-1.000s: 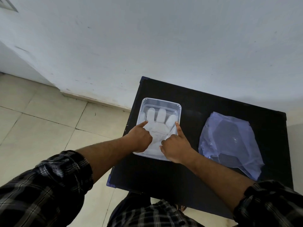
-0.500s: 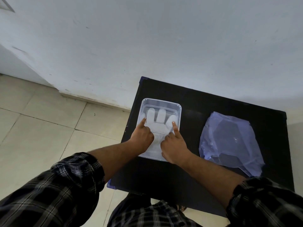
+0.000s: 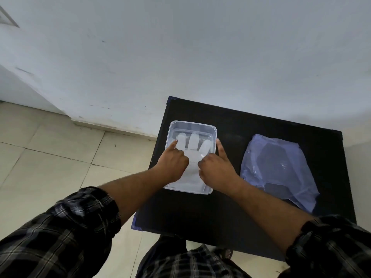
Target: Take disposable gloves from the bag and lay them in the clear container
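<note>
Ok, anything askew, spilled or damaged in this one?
Nothing stands out. The glove lies flat, fingers spread, inside the clear container, with the left hand and right hand pressing on it. The bag lies crumpled but intact beside it on the black table.

A clear container (image 3: 214,131) sat on a black table (image 3: 230,207), and a translucent white glove (image 3: 193,145) lay flat inside it, its fingers pointing away from the person. The left hand (image 3: 172,164) rested on the glove's left side, index finger stretched forward along the outermost glove finger, the others curled. The right hand (image 3: 217,169) pressed on the glove's right side, its index finger extended along the container's right rim. Just right of the right hand, apart from the container, lay a crumpled bluish plastic bag (image 3: 281,169). Plaid sleeves (image 3: 60,233) covered both forearms near the elbows.
</note>
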